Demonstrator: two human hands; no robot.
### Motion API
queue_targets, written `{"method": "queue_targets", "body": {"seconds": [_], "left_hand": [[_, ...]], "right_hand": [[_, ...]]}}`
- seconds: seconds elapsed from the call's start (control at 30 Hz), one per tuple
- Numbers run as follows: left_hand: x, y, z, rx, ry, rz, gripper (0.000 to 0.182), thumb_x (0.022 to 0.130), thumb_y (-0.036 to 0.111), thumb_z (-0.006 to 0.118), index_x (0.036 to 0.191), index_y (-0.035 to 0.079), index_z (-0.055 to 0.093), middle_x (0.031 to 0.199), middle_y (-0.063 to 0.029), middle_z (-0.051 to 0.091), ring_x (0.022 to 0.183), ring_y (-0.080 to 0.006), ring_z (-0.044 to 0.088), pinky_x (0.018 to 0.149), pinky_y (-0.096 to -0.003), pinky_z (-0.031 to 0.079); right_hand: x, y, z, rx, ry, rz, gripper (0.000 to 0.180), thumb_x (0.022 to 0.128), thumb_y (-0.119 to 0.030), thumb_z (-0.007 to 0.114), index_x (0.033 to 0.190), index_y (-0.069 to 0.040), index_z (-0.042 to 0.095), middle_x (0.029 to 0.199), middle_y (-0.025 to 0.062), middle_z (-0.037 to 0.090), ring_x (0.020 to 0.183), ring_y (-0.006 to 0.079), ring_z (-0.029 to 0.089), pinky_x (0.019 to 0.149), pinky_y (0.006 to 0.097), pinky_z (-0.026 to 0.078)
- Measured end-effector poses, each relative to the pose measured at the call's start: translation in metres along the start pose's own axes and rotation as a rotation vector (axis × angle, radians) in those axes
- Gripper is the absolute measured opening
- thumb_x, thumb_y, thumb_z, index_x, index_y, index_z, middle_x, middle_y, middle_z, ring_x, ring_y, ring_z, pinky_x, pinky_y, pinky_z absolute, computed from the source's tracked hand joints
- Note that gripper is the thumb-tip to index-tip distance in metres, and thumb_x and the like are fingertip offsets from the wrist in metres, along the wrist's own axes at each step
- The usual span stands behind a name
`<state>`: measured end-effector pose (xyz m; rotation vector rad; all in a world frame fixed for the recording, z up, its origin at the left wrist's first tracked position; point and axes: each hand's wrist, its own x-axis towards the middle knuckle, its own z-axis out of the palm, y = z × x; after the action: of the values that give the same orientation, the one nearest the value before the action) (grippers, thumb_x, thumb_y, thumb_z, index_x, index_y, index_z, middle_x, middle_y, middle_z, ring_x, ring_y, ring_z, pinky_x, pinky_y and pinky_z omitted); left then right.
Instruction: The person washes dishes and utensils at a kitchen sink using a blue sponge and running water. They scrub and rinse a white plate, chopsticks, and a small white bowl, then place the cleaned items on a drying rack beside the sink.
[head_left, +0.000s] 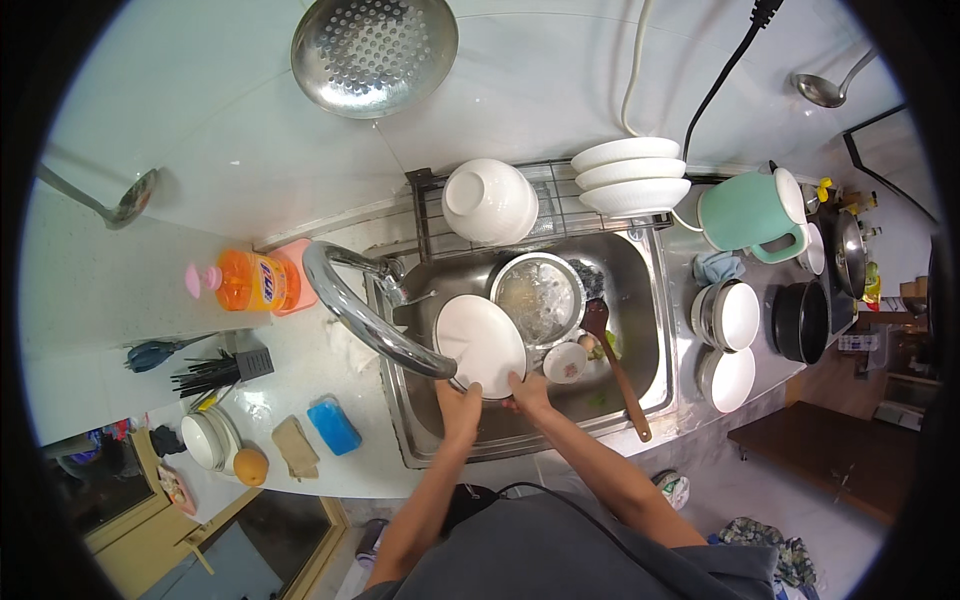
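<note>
Both hands grip the near rim of a white plate (484, 337) over the left part of a stainless steel sink (630, 300). My left hand (459, 411) is at its lower left and my right hand (531, 394) at its lower right. Above the plate arches a chrome faucet (352, 315), its spout end covering part of the rim. Behind and right of the plate, a round metal basin (538, 296) holds cloudy water. A small white bowl or cup (565, 363) with a printed mark lies beside it. A wooden-handled spatula (626, 390) leans from the sink onto its front edge.
On the rear wire rack (555, 225) sit an upturned white bowl (487, 199) and stacked white plates (634, 176). Rightward stand a green electric kettle (750, 210), bowls (731, 319) and a black pot (801, 322). Orange dish soap (251, 281) and a blue sponge (334, 426) are left.
</note>
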<state>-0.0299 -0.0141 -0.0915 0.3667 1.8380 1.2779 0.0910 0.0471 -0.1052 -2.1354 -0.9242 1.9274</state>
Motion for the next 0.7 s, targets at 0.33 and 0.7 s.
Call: {"method": "queue_targets", "body": {"seconds": [0.33, 0.7], "left_hand": [[0.017, 0.000, -0.023, -0.427, -0.444, -0.502, 0.050, 0.090, 0.012, 0.061, 0.134, 0.001, 0.039, 0.127, -0.0141, 0.053, 0.112, -0.0256, 0.057, 0.092, -0.0427, 0.052], [0.065, -0.020, 0.004, -0.692, 0.046, -0.391, 0.043, 0.091, 0.019, 0.061, 0.125, -0.001, 0.045, 0.122, -0.0139, 0.051, 0.118, -0.0254, 0.052, 0.097, -0.0402, 0.050]], "right_hand": [[-0.002, -0.121, -0.081, -0.844, 0.055, -0.861, 0.027, 0.094, -0.026, 0.052, 0.096, -0.001, 0.061, 0.078, 0.0270, 0.063, 0.076, 0.0444, 0.061, 0.068, 0.0518, 0.048], [-0.058, -0.100, -0.077, -0.774, 0.289, -1.225, 0.039, 0.079, 0.002, 0.057, 0.117, -0.009, 0.059, 0.105, 0.0136, 0.066, 0.085, 0.0303, 0.067, 0.068, 0.0413, 0.049]]}}
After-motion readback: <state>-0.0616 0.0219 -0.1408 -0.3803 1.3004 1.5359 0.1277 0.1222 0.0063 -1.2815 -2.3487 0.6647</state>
